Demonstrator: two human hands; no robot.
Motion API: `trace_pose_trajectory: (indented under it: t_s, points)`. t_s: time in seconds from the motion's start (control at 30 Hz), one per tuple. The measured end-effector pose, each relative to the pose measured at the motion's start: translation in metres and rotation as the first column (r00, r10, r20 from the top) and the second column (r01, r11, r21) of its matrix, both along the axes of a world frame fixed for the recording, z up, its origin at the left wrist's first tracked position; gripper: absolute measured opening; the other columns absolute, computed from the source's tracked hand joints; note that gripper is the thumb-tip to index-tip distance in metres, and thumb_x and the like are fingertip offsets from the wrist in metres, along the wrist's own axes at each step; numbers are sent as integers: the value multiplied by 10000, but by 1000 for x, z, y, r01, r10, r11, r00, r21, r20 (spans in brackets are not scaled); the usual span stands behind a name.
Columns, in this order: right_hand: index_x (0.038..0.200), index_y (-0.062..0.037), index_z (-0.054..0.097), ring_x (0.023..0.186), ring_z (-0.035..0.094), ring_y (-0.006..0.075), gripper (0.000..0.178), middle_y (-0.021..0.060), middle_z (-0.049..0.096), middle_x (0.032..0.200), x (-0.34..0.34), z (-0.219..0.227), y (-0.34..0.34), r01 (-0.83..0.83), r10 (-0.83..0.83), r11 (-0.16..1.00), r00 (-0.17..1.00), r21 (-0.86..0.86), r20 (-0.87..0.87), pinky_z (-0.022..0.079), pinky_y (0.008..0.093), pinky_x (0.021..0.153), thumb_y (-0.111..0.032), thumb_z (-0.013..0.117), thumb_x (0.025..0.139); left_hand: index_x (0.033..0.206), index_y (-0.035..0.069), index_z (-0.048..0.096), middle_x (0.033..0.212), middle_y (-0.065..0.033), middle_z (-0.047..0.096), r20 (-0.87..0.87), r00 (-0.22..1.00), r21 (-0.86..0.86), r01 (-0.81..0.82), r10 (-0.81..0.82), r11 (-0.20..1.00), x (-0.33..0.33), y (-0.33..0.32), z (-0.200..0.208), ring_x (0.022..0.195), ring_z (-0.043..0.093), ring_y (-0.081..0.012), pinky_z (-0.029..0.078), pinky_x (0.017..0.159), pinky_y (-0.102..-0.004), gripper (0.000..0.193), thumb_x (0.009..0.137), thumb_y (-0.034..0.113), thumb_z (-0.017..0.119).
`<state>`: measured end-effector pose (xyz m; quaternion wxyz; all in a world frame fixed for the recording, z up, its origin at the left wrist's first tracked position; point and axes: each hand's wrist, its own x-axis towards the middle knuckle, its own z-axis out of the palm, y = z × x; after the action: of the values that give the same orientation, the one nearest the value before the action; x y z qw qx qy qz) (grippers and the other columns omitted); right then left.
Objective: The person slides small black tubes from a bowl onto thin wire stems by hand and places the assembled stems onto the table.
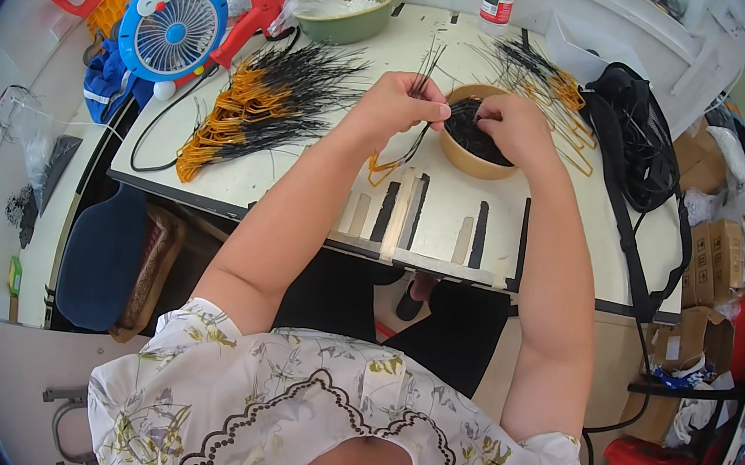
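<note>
My left hand (397, 104) is closed in a pinch on a thin wire bundle (429, 63). Its dark ends stick up above the fingers, and a yellow bent part hangs below, near the table edge. Beside it, my right hand (513, 125) reaches into a tan round bowl (463, 162) with fingers drawn together. Many short black pieces (473, 137) fill the bowl; what the right fingertips pinch, if anything, is hidden. To the left lies a large heap of yellow-and-black wires (253, 104). More such wires (560, 97) lie beyond the bowl on the right.
A blue fan (174, 28), a red heat gun (255, 15) and a green basket (349, 15) stand at the back left of the white table (301, 200). At the back is a bottle (497, 0). A black bag (636, 126) with straps lies at the right.
</note>
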<state>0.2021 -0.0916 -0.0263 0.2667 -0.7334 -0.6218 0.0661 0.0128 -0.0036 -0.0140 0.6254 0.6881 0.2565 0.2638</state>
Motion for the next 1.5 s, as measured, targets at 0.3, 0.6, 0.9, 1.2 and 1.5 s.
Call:
trace_pose_trajectory:
  t_s: [0.3, 0.6, 0.9, 1.2, 1.5]
  points:
    - [830, -14, 648, 678, 578, 154, 130, 67, 615, 714, 7, 6, -2, -4, 10, 998, 996, 61, -89, 460, 292, 635, -3, 674, 704, 800, 66, 591, 683, -24, 612, 32, 997, -178, 81, -76, 981, -3, 3, 0, 464, 327, -16, 217, 424, -178, 100, 773, 77, 687]
    - [814, -12, 637, 662, 565, 143, 107, 68, 621, 724, 4, 13, -5, -33, 37, 998, 997, 61, -69, 451, 281, 627, -6, 669, 712, 830, 86, 572, 702, -8, 612, -12, 990, -340, 129, -141, 931, -5, 1, 3, 449, 316, 5, 222, 409, -166, 97, 804, 91, 666]
    - [866, 22, 623, 724, 595, 93, 92, 28, 641, 793, -13, 16, 2, -340, 440, 898, 711, 278, -549, 479, 235, 684, 16, 613, 775, 817, 106, 590, 701, -4, 608, 281, 938, -571, 332, -201, 751, -6, 10, -8, 475, 381, -25, 328, 465, -191, 65, 829, 116, 653]
    - [926, -6, 599, 736, 607, 121, 153, 56, 628, 837, -11, 13, 6, -188, 452, 889, 512, 418, -731, 503, 237, 663, 43, 601, 781, 811, 98, 593, 708, -11, 622, 241, 957, -503, 268, -164, 822, -4, 4, -4, 462, 345, -9, 276, 440, -182, 68, 810, 106, 661]
    - [899, -9, 610, 796, 605, 88, 78, 32, 642, 835, -9, 20, 5, -86, 499, 836, 529, 542, -687, 473, 210, 753, -13, 627, 823, 829, 74, 588, 698, -11, 613, 37, 984, -388, 177, -177, 905, -4, 3, -2, 447, 326, 4, 247, 430, -162, 101, 799, 113, 677]
